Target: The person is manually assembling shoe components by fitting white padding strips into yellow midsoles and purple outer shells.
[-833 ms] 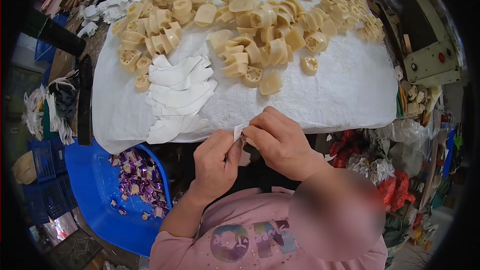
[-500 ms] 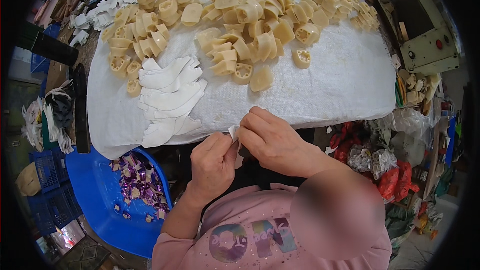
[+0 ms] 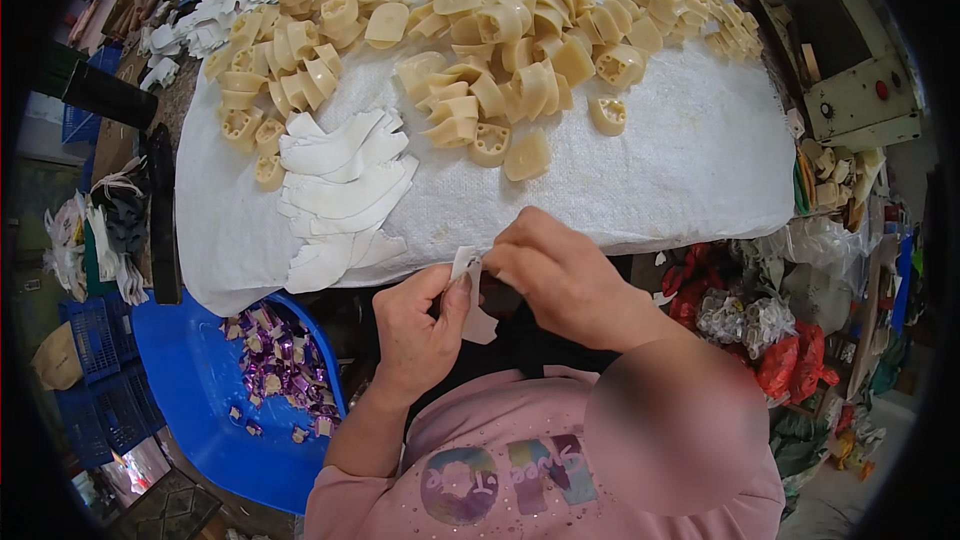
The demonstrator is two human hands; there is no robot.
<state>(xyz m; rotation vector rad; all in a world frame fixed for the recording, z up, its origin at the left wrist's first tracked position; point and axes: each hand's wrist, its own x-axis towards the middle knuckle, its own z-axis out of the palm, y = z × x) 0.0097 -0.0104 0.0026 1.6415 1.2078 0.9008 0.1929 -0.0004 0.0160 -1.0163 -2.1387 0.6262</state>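
1. Left hand (image 3: 418, 325) pinches a small white strip (image 3: 463, 262) between thumb and fingers, just below the table edge.
2. Right hand (image 3: 562, 275) has its fingertips closed on the same strip from the other side.
3. A white cloth (image 3: 690, 160) covers the table; cream moulded parts (image 3: 500, 50) lie heaped across it.
4. Curved white sheets (image 3: 340, 190) lie stacked near the cloth's front left edge.
5. A blue tub (image 3: 200, 390) at lower left holds purple wrappers (image 3: 280, 360).
6. A beige box (image 3: 860, 100) with a red button sits at right.
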